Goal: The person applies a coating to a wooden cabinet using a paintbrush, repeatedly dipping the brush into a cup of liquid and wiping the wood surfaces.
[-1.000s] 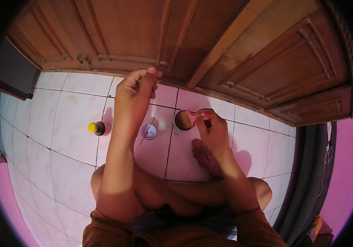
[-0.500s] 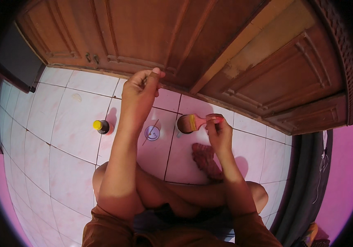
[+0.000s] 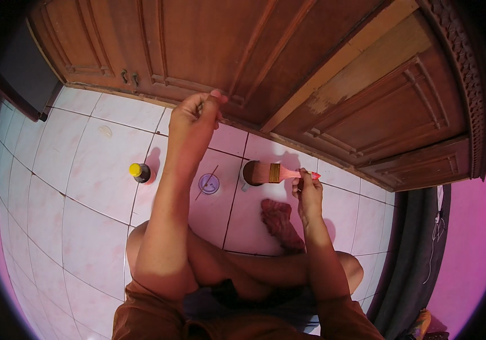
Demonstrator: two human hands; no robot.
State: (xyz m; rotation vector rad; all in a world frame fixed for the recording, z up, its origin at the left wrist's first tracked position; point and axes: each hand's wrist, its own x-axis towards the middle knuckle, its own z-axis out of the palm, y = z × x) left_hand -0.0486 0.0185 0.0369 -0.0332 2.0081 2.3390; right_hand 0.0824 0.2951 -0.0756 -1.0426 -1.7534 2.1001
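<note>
I sit with legs folded on a floor of pale, pinkish tiles [image 3: 96, 187], facing a brown wooden cabinet [image 3: 197, 51] that stands along the floor's far edge. My right hand [image 3: 308, 195] grips a wide, flat paintbrush [image 3: 275, 173] by the end of its reddish handle, thumb and fingers pinched around it. The brush points left, its metal band clear of my fingers, and its bristles reach the mouth of a light-coloured cup [image 3: 244, 177] that is dark inside; I cannot tell how deep they go. The cup stands right of the floor's middle, nearer the far edge than my legs. My left hand [image 3: 197, 113] is raised near the cabinet's bottom edge, fingers curled in and thumb over them; whether anything is inside I cannot tell. Between my left forearm and the cup, a small round lilac lid [image 3: 209, 183] lies on the tiles with a thin stick [image 3: 207, 182] slanting across it. Toward the floor's left edge, beyond that forearm, stands a small dark bottle [image 3: 141, 172] with a yellow cap. A crumpled reddish-brown cloth [image 3: 281, 224] lies just beside my right wrist.
</note>
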